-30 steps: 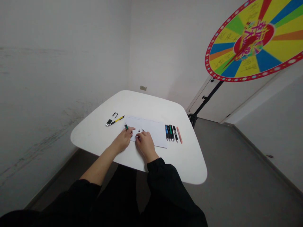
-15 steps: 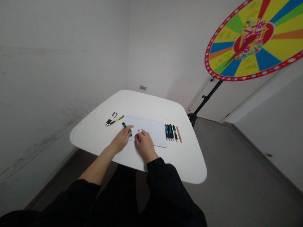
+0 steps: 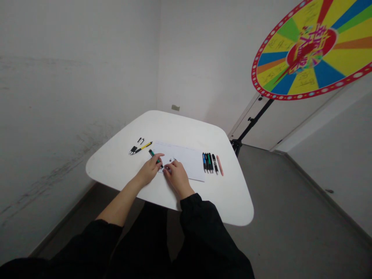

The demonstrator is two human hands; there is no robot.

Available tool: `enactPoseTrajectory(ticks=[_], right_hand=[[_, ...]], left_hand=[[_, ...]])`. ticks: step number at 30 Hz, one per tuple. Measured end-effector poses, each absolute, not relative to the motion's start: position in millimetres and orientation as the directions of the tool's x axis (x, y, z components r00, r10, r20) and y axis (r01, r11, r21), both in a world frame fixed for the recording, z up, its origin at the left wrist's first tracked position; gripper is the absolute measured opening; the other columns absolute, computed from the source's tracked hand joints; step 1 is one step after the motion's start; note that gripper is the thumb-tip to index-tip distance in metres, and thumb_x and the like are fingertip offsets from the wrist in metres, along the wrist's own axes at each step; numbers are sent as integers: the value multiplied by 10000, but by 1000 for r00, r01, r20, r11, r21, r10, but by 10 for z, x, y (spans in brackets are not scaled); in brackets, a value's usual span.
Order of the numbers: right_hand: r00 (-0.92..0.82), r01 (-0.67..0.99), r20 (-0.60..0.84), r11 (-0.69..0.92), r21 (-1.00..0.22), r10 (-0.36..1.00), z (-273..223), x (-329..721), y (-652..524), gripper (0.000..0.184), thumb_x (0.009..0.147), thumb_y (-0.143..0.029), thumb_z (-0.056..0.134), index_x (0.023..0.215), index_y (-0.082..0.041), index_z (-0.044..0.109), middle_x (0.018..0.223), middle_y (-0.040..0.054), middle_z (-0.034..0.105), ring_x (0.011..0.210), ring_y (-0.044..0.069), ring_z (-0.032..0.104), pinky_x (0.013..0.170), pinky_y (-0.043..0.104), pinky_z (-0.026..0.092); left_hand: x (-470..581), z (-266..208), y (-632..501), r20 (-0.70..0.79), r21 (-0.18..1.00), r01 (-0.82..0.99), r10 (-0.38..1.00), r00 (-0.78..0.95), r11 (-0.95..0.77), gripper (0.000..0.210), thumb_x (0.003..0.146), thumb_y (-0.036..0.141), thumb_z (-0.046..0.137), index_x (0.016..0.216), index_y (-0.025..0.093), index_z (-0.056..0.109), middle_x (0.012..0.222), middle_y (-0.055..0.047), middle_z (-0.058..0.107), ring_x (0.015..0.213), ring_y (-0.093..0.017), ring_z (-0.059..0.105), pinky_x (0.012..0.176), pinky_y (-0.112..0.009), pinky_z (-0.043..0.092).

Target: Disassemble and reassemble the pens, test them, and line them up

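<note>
Green-and-black pen slants across the left edge of the paper, grasped by left hand; lower end angled toward right hand, seemingly for easy reach. Right fingertips bunched; contents unclear. Pen row beyond right edge, presumably kept aside.

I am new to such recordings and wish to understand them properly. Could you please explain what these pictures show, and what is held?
There is no machine: these are a person's bare hands, seen by a camera worn on the head, looking forward and down. The left hand has a green-and-black pen in its grip. The right hand is near the pen's lower end; whether it holds something is too small to tell. Beneath lies white paper on a white table. A yellow-and-black pen lies to the left, a row of pens to the right. Beyond stands a colourful spinning wheel.
</note>
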State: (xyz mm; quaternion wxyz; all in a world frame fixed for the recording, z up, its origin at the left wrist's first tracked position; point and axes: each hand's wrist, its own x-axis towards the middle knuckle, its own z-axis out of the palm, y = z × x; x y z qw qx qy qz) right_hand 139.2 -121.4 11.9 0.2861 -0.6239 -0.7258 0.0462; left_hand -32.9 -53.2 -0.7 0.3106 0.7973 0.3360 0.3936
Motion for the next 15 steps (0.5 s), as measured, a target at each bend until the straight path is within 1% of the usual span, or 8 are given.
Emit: enactPoseTrajectory(ticks=[3,6,8,10,12,15], right_hand=[[-76,880,363,234,-412,929,109,1397,-1206,150,961,-270,697,1067,-204,781,1028,93,668,1010,247,600,907,361,504],[-86,876,364,245,-417,928,92,1405,-1191,146,972,-297,693,1044,-211,786,1010,85,666,987,232,604,889,350,505],[-81,874,362,241,-422,929,81,1408,-1181,142,973,-298,691,1029,-211,788,999,80,666,978,227,608,883,344,504],[-64,875,361,226,-429,930,74,1409,-1176,137,974,-280,685,1026,-207,789,993,79,666,974,226,612,881,341,504],[-45,874,361,211,-437,932,72,1408,-1175,137,976,-259,672,1021,-207,790,986,78,664,966,225,615,883,340,505],[-38,868,369,214,-448,928,81,1402,-1185,139,974,-241,658,1022,-217,787,985,75,659,964,219,620,897,338,506]], left_hand=[[-326,6,-548,408,775,252,764,500,-579,372,965,251,493,1334,229,532,898,2,628,742,-168,612,801,-342,536],[-328,21,-562,400,789,222,753,523,-573,380,970,263,504,1349,244,528,936,-2,654,742,-163,627,810,-345,549],[-327,24,-567,406,777,227,743,532,-587,384,976,256,498,1358,247,531,976,-16,668,773,-170,642,839,-359,555],[-321,18,-564,437,729,252,716,544,-636,382,979,231,486,1355,242,551,1012,-40,675,859,-195,655,896,-389,552],[-310,-1,-556,483,657,287,681,550,-697,384,978,198,476,1346,237,578,1049,-68,674,960,-224,646,959,-426,536],[-293,-50,-538,533,576,341,657,533,-743,407,978,163,459,1360,230,583,1069,-92,662,1019,-243,619,998,-460,521]])
